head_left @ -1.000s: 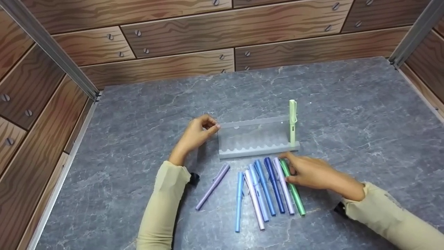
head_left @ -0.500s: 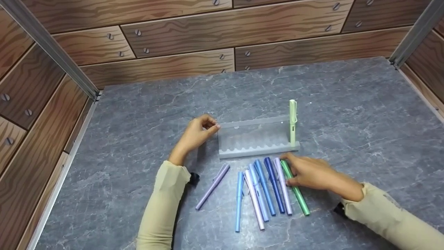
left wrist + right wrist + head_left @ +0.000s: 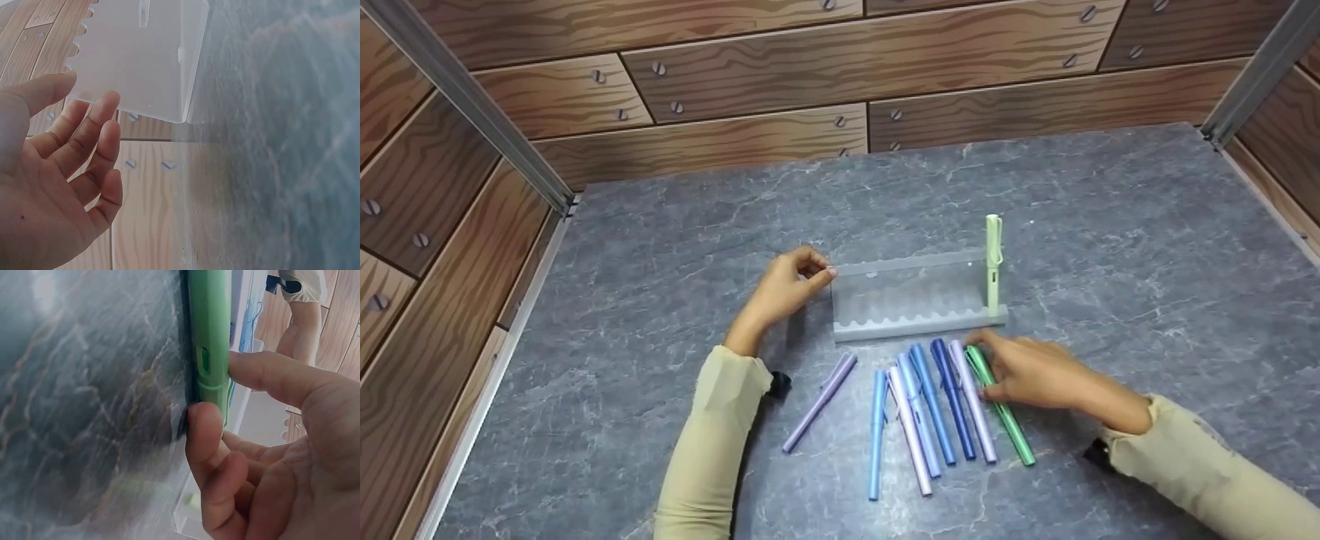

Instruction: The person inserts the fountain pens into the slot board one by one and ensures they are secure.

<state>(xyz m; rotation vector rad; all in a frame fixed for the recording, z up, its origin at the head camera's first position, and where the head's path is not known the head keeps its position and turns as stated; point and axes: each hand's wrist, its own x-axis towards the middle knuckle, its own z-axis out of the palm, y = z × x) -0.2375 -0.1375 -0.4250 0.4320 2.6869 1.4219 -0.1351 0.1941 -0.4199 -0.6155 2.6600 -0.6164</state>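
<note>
A clear plastic pen rack [image 3: 911,289] with a scalloped ledge stands on the table, a light-green pen [image 3: 993,262] upright at its right end. My left hand [image 3: 789,287] pinches the rack's upper left corner between thumb and fingers; in the left wrist view the thumb [image 3: 53,90] lies at the rack's side edge. In front of the rack, my right hand [image 3: 1035,371] holds a green pen [image 3: 1011,424] near its capped end. Seen from the right wrist, thumb and fingers sit on opposite sides of that green pen [image 3: 211,332], which lies close to the tabletop.
Left of the green pen lie a lavender pen [image 3: 977,412], a dark blue pen [image 3: 956,409] and several lighter blue and pale pens in a loose fan. A purple pen [image 3: 819,405] lies apart, nearer my left sleeve. Wood-patterned panels [image 3: 750,82] border the grey marbled table [image 3: 660,247].
The green pen's lower end has swung a little to the right, widening its gap from the lavender pen. My left hand and the rack have stayed put.
</note>
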